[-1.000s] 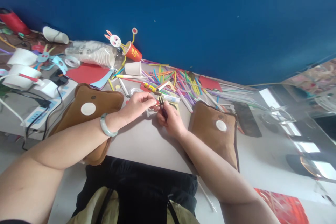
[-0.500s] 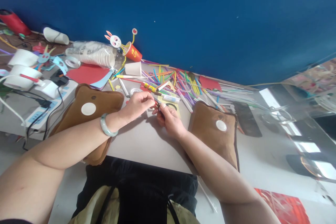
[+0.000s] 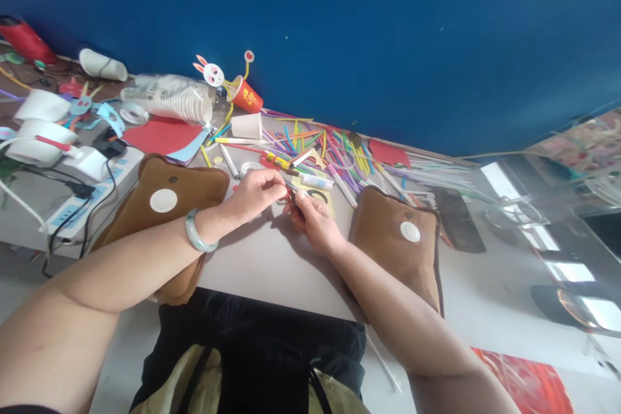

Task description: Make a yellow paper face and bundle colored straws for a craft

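Observation:
My left hand, with a pale bangle on its wrist, is closed in a pinch over the table. A small red piece shows at its fingertips, too small to make out further. My right hand is wrapped round the dark handles of a pair of scissors. Their metal blades point up and left, close to the left fingertips. Just beyond the hands lie a white glue stick and a yellow marker.
Brown plush cushions flank my hands. Many coloured sticks lie along the blue wall. Further left are a red cup with a rabbit figure, stacked paper cups, red paper and a power strip with cables.
The scissors have turned slightly in my right hand, and their blades show more clearly by the left fingertips. My left hand has hardly moved.

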Demonstrator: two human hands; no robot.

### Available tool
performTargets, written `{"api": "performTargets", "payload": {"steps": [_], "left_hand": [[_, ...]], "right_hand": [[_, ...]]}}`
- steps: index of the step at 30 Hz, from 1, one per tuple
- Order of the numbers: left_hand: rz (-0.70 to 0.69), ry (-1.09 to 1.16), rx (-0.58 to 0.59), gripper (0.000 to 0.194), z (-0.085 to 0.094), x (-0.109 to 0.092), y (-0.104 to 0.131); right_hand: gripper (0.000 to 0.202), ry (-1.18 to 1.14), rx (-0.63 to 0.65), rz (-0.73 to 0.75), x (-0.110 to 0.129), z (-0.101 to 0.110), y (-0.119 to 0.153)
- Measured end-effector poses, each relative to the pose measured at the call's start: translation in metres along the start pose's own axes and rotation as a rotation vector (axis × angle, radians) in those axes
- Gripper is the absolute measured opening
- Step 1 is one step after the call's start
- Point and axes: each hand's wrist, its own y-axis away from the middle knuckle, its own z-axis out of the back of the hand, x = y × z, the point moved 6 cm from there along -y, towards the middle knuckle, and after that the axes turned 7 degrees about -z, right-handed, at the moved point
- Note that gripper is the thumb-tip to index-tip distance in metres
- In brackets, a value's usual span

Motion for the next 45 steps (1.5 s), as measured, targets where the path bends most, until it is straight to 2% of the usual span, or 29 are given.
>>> {"api": "performTargets", "payload": {"steps": [26, 36, 45], "left_hand": [[0.011, -0.067, -0.051, 0.011, 0.003, -0.002, -0.001], [0.003, 0.047, -0.057, 0.015, 0.001, 0.008, -0.001], [-0.009, 0.001, -0.04, 0.017, 0.0, 0.009, -0.001]], "right_hand": [[0.054, 0.043, 0.009, 0.017, -0.001, 0.003, -0.002], [0.056, -0.224, -0.095, -0.018, 0.001, 0.009, -0.004], [0.038, -0.257, -0.053, 0.032, 0.009, 0.007, -0.002]]}}
